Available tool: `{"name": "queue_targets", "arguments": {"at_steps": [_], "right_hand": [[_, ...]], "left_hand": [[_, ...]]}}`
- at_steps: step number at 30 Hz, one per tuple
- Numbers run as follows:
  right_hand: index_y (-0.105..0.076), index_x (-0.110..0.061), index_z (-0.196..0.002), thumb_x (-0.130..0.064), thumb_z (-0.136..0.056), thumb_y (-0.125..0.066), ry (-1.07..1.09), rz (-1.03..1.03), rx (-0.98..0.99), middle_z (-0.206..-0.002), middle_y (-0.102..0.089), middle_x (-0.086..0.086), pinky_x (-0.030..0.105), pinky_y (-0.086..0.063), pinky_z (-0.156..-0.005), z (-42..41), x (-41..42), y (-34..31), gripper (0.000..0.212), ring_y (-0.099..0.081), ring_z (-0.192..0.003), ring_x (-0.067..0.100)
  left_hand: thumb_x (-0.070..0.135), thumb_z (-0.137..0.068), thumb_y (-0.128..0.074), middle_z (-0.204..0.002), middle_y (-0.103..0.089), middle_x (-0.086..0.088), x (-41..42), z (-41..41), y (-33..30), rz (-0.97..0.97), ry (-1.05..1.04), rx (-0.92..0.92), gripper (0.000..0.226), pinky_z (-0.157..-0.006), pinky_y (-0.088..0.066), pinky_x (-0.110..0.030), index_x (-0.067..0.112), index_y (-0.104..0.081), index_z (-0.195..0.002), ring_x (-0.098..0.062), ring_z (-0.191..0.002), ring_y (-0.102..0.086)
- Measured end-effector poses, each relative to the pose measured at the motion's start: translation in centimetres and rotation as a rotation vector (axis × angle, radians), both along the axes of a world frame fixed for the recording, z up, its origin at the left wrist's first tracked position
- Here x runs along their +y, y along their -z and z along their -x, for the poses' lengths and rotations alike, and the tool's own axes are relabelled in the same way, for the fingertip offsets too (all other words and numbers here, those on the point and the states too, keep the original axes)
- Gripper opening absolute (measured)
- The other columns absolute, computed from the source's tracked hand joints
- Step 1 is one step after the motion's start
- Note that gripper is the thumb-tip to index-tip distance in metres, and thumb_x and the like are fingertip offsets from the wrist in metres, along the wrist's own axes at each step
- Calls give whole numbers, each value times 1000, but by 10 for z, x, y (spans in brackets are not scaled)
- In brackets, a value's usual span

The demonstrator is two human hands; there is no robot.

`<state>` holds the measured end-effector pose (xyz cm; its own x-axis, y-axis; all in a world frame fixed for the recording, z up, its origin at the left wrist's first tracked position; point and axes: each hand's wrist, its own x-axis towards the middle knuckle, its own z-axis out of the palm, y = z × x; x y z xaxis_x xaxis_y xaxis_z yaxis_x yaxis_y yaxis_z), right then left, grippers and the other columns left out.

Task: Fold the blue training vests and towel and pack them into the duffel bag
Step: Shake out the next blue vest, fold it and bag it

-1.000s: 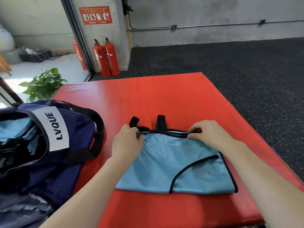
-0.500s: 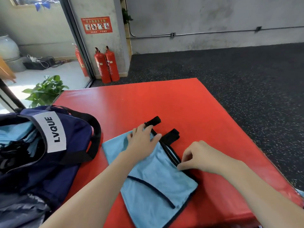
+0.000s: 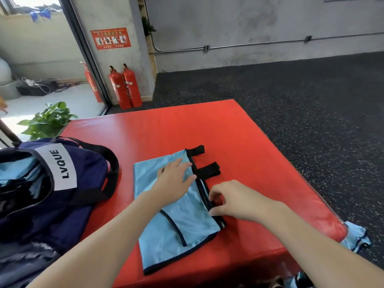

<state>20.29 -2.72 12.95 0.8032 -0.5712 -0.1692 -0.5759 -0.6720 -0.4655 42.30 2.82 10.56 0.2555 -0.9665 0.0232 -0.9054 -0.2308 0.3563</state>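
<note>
A light blue training vest (image 3: 176, 223) with black trim lies folded flat on the red mat (image 3: 239, 142), its two black straps pointing right. My left hand (image 3: 176, 175) rests flat on the vest's upper part, fingers straight. At the vest's right black edge, my right hand (image 3: 230, 199) pinches the trim between thumb and fingers. The navy duffel bag (image 3: 68, 183), labelled LVQUE, stands open at the left with light blue fabric (image 3: 16, 171) inside.
More light blue cloth (image 3: 356, 238) hangs off the mat's right front corner. Two red fire extinguishers (image 3: 125, 87) stand by the pillar beyond the mat, a green plant (image 3: 48, 119) at the left. Dark speckled floor surrounds the mat.
The vest has been turned from lying crosswise to lengthwise, straps now pointing right. My left hand went from gripping the top edge to lying flat; my right hand slid down the trim.
</note>
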Motion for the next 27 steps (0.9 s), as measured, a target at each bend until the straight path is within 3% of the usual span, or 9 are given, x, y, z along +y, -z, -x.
{"name": "queue_targets", "arguments": {"at_steps": [3, 5, 8, 11, 16, 21, 24, 27], "right_hand": [[-62, -31, -108, -32, -83, -75, -44, 90, -46, -102, -58, -13, 31, -50, -80, 3, 7, 1, 27, -55, -84, 4], [-62, -34, -110, -31, -88, -68, -71, 126, -72, -101, -52, -16, 31, -49, -84, 7, 13, 4, 23, -53, -89, 4], [-64, -36, -108, -48, -92, -61, -93, 122, -119, -107, -51, -19, 33, -49, -90, 11, 26, 11, 21, -53, -98, 2], [-65, -39, -110, -67, -88, -57, -103, 65, -93, -118, -48, -23, 30, -45, -97, 16, 37, 18, 36, -49, -111, -1], [-67, -38, -116, -70, -84, -63, -96, 78, -93, -130, -44, -24, 23, -39, -103, 27, 52, 24, 45, -45, -121, 0], [-64, -41, -116, -67, -76, -74, -108, -11, -100, -129, -40, -30, 13, -34, -96, 41, 78, 24, 48, -43, -118, -8], [-59, -45, -114, -61, -78, -75, -159, 18, -101, -126, -38, -32, 17, -36, -101, 47, 93, 31, 43, -41, -120, -7], [-59, -39, -113, -42, -85, -76, -200, 137, -145, -120, -42, -27, 20, -41, -97, 53, 103, 42, 32, -44, -114, -1]], "left_hand": [[49, -100, -49, -160, -33, 1, 36, 1, -4, 0, 47, -42, 49, -119, -21, -45, 31, -47, -145, -21, -147, -30], [48, -98, -53, -151, -44, 4, 64, 0, -6, 30, 91, -27, 46, -116, -29, -42, 30, -53, -140, -18, -141, -38], [45, -95, -59, -133, -57, 11, 107, -2, -5, 55, 128, 1, 38, -109, -39, -31, 28, -63, -129, -10, -127, -50], [60, -91, -54, -124, -60, 17, 145, -2, 0, 19, 155, -11, 44, -103, -45, -31, 32, -65, -124, -4, -118, -54], [81, -83, -51, -124, -57, 20, 199, 7, 8, -18, 269, 0, 67, -104, -37, -18, 34, -63, -129, 2, -118, -47], [53, -85, -70, -124, -55, 20, 229, 6, 26, 90, 267, 13, 47, -104, -36, -15, 30, -64, -126, 1, -119, -46], [37, -90, -68, -119, -59, 19, 242, 4, 30, 153, 289, 7, 30, -102, -36, -11, 27, -68, -118, -2, -115, -52], [24, -89, -62, -112, -65, 15, 250, 7, 24, 212, 291, -17, 21, -99, -41, -12, 23, -72, -107, -3, -107, -58]]}}
